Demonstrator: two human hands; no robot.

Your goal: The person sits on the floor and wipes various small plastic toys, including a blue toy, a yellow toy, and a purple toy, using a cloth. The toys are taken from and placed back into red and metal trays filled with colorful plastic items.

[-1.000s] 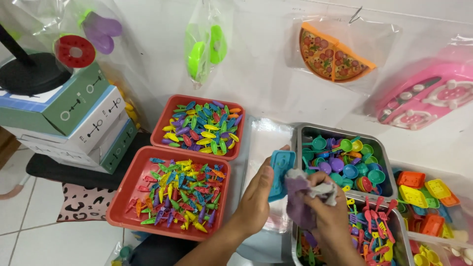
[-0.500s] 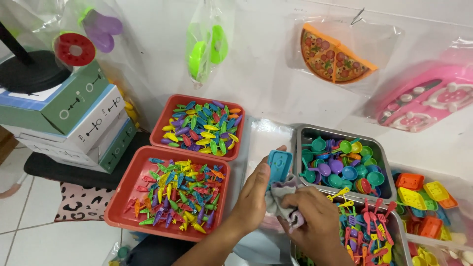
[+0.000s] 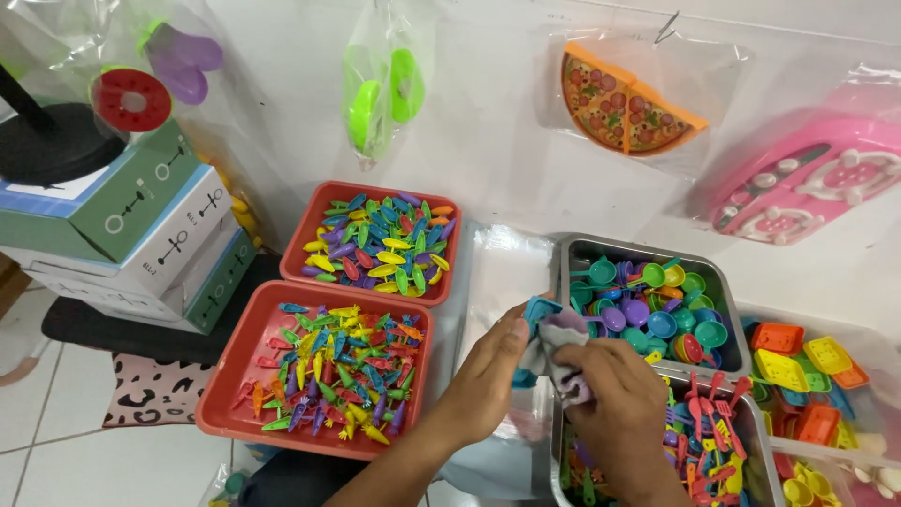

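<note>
A left hand (image 3: 488,376) grips a small blue toy (image 3: 537,312), fingers closed round it to steady it, while the right hand (image 3: 610,390) presses a bunched purple cloth (image 3: 561,349) against its face. Both meet at centre, above a clear bag (image 3: 502,272). Red trays (image 3: 246,376) of bright pieces sit left; metal trays (image 3: 572,252) of toy spoons (image 3: 648,305) and forks (image 3: 709,437) right, all within reach.

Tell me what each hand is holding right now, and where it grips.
Left hand pinches the blue toy piece by its lower edge; right hand presses a bunched purple-grey cloth against it.
</note>
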